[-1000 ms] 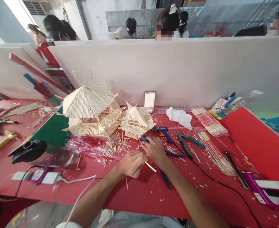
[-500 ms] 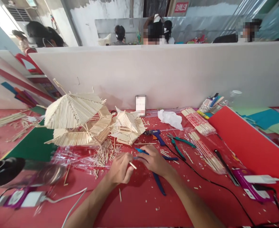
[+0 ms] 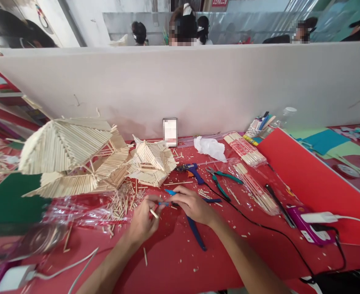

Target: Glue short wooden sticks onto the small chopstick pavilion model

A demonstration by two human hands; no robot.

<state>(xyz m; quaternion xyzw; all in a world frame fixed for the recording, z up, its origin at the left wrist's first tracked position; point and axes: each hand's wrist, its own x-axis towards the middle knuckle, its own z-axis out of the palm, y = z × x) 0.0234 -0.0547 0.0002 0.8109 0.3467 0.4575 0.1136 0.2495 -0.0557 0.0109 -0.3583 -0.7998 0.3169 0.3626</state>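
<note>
My left hand [image 3: 143, 217] is closed around a short thin wooden stick [image 3: 154, 213], whose pale end sticks out toward me. My right hand [image 3: 194, 207] is closed on a slim blue object [image 3: 170, 192] with a pointed end; its kind is unclear. Between the two hands a second bit of blue shows at the fingertips, partly hidden. Blue-handled pliers [image 3: 195, 233] lie beneath my right hand, their head covered. Just beyond the hands stands a small pavilion model [image 3: 150, 163] made of sticks, and to its left a larger one [image 3: 66, 143] with a sloping roof.
Stick offcuts [image 3: 123, 204] and clear plastic wrap [image 3: 75, 210] lie at left. A glue gun [image 3: 192, 169], green-handled pliers [image 3: 221, 183], crumpled tissue [image 3: 209, 148] and bundled sticks [image 3: 244, 149] are to the right. A black cord [image 3: 253, 226] crosses the table. A white partition [image 3: 182, 85] stands behind.
The view has swung to the right, so things sit further left. My hands stay close together, and the fingers of my left hand are now nearer the blue bit.
</note>
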